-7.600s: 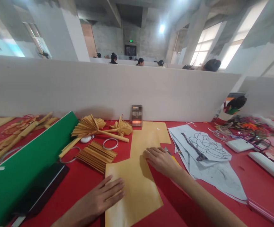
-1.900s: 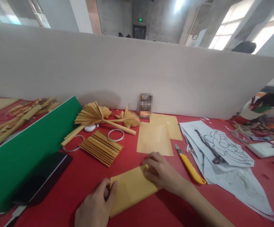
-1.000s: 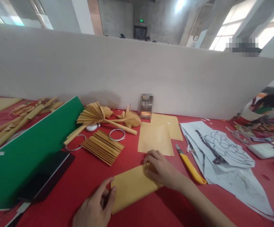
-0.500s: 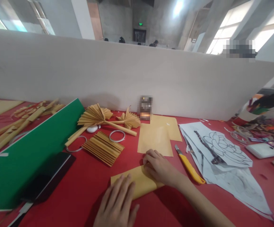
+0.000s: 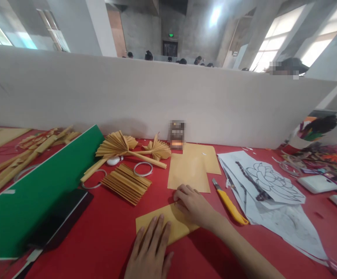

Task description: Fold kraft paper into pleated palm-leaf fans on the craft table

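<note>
Toward the desk's (image 5: 104, 232) near edge, the left hand (image 5: 151, 252) had flattened, unclasped, on folded paper (image 5: 177, 228), apparently smoothing it; the right hand's (image 5: 193, 204) grip was hidden.

The left hand (image 5: 151, 250) lies spread over the near left part of a folded yellow-brown sheet (image 5: 179, 229) on the red worktop (image 5: 104, 228) — the right hand (image 5: 193, 205), fingers bent, rests on its far right end. Beyond it, two flat paper pieces (image 5: 190, 172) overlap. A yellow-handled cutter (image 5: 229, 205) lies to the right, beside white papers (image 5: 290, 228) topped by a flower drawing (image 5: 273, 182). To the left are a pleated strip (image 5: 126, 184), fan-shaped paper pieces (image 5: 116, 145) and a green board (image 5: 19, 217); a white partition (image 5: 121, 89) runs behind, heads (image 5: 148, 55) showing above it.
</note>
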Available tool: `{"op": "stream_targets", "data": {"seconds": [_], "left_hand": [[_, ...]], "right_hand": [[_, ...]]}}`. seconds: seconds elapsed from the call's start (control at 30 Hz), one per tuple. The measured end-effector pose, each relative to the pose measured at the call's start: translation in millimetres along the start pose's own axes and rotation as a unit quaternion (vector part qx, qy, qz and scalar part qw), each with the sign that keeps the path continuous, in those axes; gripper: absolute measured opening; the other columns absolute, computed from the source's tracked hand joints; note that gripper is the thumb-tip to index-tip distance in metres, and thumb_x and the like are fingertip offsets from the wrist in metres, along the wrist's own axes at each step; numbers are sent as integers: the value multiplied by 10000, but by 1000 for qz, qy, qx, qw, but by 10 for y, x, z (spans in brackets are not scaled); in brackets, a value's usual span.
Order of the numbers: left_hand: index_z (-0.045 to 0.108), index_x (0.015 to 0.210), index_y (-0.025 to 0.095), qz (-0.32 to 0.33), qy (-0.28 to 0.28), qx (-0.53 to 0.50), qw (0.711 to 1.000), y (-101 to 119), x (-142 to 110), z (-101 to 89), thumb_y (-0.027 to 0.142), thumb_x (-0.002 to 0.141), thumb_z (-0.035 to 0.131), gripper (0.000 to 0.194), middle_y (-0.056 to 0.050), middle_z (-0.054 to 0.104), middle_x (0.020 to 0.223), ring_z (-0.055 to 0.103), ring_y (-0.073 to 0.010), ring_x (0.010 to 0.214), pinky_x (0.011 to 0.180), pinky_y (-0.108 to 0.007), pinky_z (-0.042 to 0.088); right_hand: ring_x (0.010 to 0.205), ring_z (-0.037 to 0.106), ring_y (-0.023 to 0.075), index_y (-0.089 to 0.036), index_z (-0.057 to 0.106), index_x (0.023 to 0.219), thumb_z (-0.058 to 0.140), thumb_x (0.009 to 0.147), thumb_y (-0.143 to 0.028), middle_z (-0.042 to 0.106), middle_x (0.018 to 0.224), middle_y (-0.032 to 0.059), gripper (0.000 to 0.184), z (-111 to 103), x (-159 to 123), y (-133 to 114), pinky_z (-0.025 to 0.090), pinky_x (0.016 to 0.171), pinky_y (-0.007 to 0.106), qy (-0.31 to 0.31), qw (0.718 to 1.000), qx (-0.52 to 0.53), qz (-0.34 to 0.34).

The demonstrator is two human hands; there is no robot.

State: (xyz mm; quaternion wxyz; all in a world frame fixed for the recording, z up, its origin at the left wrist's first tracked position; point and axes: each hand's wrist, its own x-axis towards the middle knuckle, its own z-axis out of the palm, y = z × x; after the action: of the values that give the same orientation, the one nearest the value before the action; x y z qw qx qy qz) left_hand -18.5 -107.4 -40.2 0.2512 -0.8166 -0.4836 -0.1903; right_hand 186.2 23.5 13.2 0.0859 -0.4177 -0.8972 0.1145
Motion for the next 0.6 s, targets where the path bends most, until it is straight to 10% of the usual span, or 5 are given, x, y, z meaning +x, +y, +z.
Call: {"op": "stream_targets", "data": {"seconds": [0.3, 0.6], "left_hand": [[706, 1264, 196, -78, -7, -39, 996, 121, -82, 128, 273, 933, 467, 415, -81, 730, 1346, 584, -275, 1307, 1075, -454, 375], [629, 1408, 224, -10, -12, -2, 1000, 21, -71, 99, 243, 919, 503, 505, -52, 642, 1476, 562, -258, 1349, 1069, -396, 408]], "right_hand": [[1278, 595, 248, -164, 527, 1437, 566, 1048, -326, 673, 1388, 92, 423, 275, -673, -530, 453, 1090, 406, 121, 983, -46, -133], [1359, 574, 267, -121, 527, 1481, 547, 1046, -453, 588, 1509, 88, 548, 552, -924, -478, 459, 1136, 386, 150, 973, -116, -131]]}}
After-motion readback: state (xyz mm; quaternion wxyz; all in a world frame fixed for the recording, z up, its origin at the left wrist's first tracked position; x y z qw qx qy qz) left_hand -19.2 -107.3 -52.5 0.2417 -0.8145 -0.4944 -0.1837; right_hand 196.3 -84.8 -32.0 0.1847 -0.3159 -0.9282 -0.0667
